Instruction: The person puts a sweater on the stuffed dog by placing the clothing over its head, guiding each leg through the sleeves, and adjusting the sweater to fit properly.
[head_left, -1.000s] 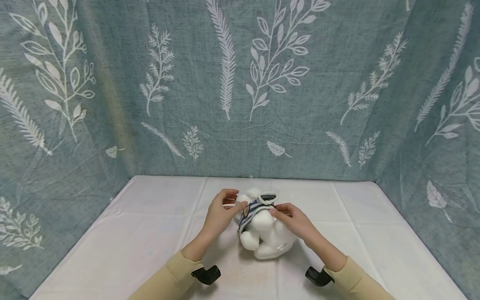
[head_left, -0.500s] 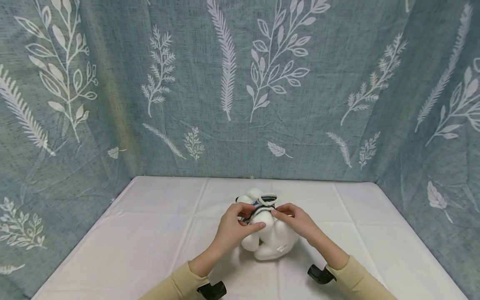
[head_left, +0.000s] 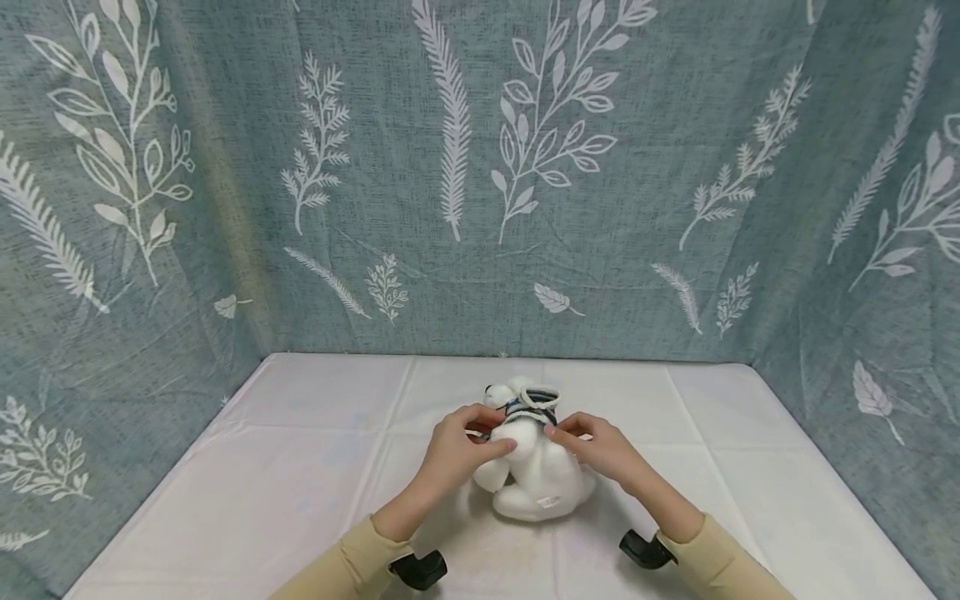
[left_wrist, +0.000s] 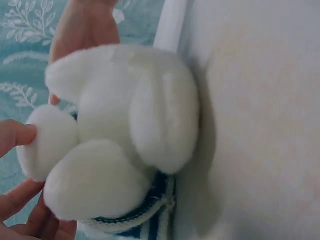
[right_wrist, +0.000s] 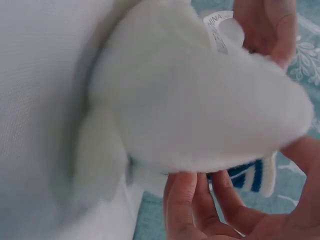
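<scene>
a teal leaf-patterned curtain (head_left: 390, 150) borders the far, left and right sides of the white-covered desk (head_left: 247, 492). on its middle rests a white plush toy (head_left: 543, 471), between two grasping hands: the left hand (head_left: 462, 446) pinches its left side, partly hiding it; the right hand (head_left: 597, 447) pinches its right. its striped garment (head_left: 537, 410) lies far, its small label (head_left: 549, 502) near.

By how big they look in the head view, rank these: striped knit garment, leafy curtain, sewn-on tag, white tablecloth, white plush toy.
Largest to smallest:
1. leafy curtain
2. white tablecloth
3. white plush toy
4. striped knit garment, partly hidden
5. sewn-on tag
</scene>
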